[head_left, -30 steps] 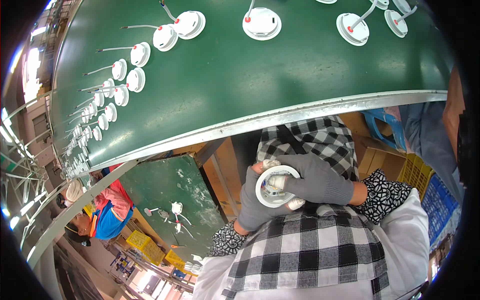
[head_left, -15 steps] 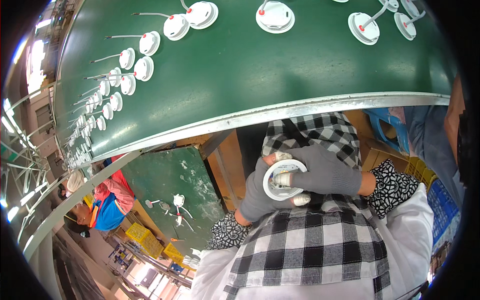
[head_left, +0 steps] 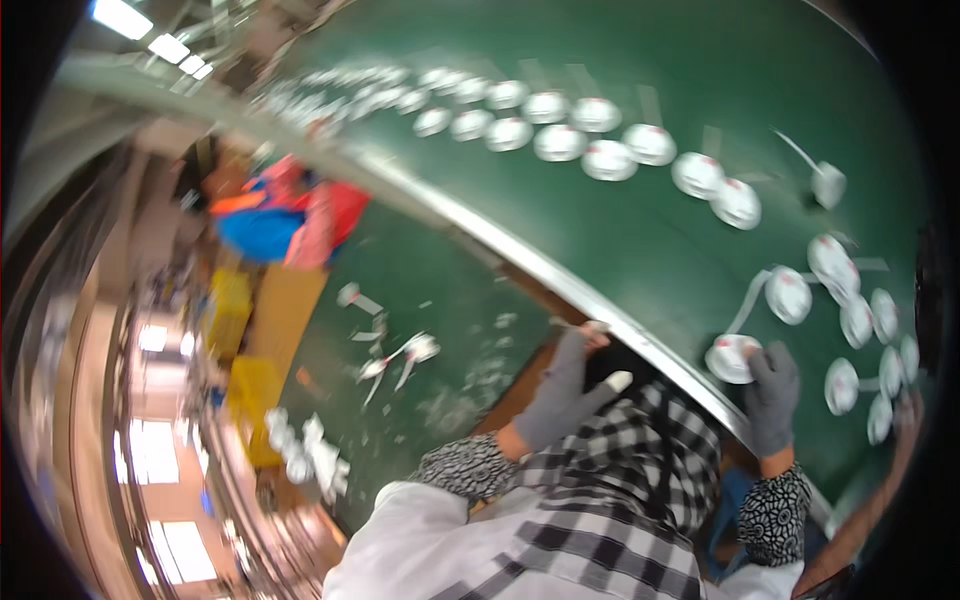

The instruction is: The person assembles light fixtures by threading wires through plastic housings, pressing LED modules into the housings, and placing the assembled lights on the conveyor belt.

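My right hand [head_left: 772, 400], in a grey glove with bare or taped fingertips, is over the green bench near its metal edge. Its fingers are closed on the rim of a white round downlight [head_left: 728, 358], whose pale cable stretches up the bench. My left hand [head_left: 562, 398], gloved the same way, hovers in front of my lap beside the bench edge. Its thumb and fingers are apart, and nothing is in it. Another downlight [head_left: 788, 295] lies just beyond my right hand. The picture is smeared by motion, so small details are blurred.
Rows of white downlights [head_left: 560, 142] run along the green bench [head_left: 480, 200], with more at the right. On a lower green table [head_left: 400, 300] lie loose lamp parts [head_left: 420, 348]. Yellow crates [head_left: 250, 400] and a person in blue and pink [head_left: 275, 225] are at the left. A co-worker's forearm [head_left: 865, 530] shows lower right.
My view has turned. Both hands held a round white lamp piece over my lap; now my right hand is at the bench on a downlight, and my left has let go and opened.
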`<state>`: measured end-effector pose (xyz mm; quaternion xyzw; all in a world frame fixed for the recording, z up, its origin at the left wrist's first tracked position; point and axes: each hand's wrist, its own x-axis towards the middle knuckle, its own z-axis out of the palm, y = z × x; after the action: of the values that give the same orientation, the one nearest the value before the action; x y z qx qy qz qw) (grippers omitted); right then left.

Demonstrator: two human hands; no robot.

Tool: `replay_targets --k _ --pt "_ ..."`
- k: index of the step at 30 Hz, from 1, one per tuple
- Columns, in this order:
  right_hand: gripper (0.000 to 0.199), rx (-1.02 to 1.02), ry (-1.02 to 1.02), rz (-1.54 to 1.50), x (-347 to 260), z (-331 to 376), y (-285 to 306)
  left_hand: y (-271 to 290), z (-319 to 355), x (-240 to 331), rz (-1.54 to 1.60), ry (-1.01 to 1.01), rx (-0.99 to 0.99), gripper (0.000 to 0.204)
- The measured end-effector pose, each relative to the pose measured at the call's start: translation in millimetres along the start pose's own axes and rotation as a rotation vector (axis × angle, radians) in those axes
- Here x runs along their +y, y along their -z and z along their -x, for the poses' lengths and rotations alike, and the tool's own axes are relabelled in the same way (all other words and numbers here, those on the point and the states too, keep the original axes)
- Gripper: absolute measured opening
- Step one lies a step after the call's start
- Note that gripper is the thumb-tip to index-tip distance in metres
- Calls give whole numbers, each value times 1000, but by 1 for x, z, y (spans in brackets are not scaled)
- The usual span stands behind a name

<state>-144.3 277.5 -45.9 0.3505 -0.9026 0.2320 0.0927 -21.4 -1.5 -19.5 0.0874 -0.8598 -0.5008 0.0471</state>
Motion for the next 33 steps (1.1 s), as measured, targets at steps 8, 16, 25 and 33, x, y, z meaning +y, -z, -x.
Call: replay_targets --k 8,16,25,33 --pt "49 183 -55 340 18 -48 -17 158 69 -86 -870 241 593 32" --pt "37 -109 -133 -267 -64 -39 -4 186 114 -148 -923 517 279 20" --pt "36 -734 -464 -1505 -114 -47 -41 43 33 14 245 283 -267 32" --pt "28 -571 -696 -1593 -84 -22 -5 4 8 24 182 69 -649 25"
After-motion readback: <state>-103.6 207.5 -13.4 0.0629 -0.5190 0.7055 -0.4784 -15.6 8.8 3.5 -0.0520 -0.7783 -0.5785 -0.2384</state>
